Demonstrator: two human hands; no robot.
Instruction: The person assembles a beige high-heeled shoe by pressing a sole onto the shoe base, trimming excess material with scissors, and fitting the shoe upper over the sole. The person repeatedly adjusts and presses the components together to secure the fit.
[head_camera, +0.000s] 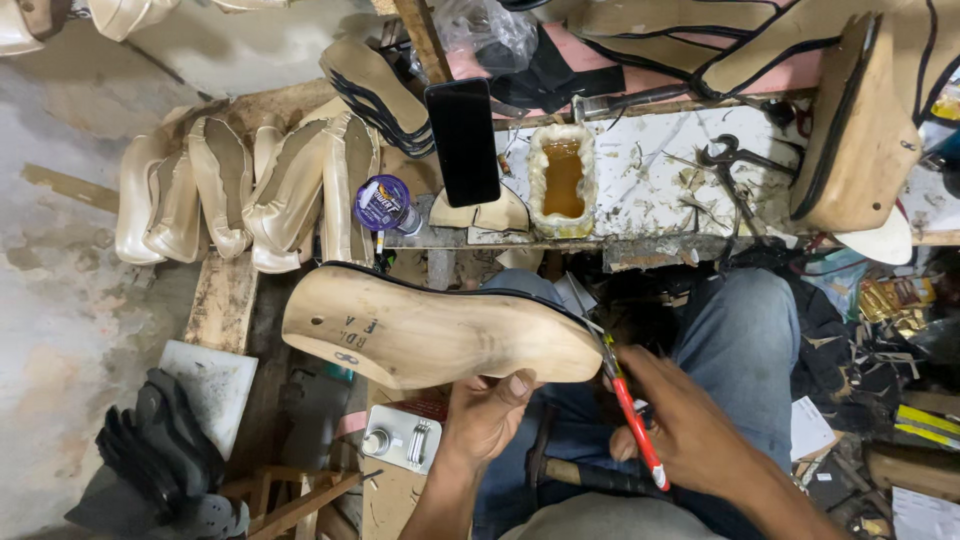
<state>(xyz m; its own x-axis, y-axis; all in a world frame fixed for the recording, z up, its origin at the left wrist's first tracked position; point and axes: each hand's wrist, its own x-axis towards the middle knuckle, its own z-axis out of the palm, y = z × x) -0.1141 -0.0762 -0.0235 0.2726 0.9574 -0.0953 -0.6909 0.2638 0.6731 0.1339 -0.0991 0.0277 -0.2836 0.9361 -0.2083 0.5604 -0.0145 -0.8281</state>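
Note:
My left hand (487, 412) grips a tan wooden shoe last (430, 333) from below, holding it sideways over my lap with its toe pointing right. A thin black edge runs along the last's top side. My right hand (682, 430) holds red-handled pliers (630, 412), whose jaws touch the last's toe end near its black edge.
A black phone (463, 141) leans at the workbench edge beside a glue-crusted tray of amber glue (562, 180) and a purple-lidded can (385, 204). Several cream shoe uppers (240, 185) stand at left. Black pincers (735, 160) lie on the bench. A black glove (160, 450) sits lower left.

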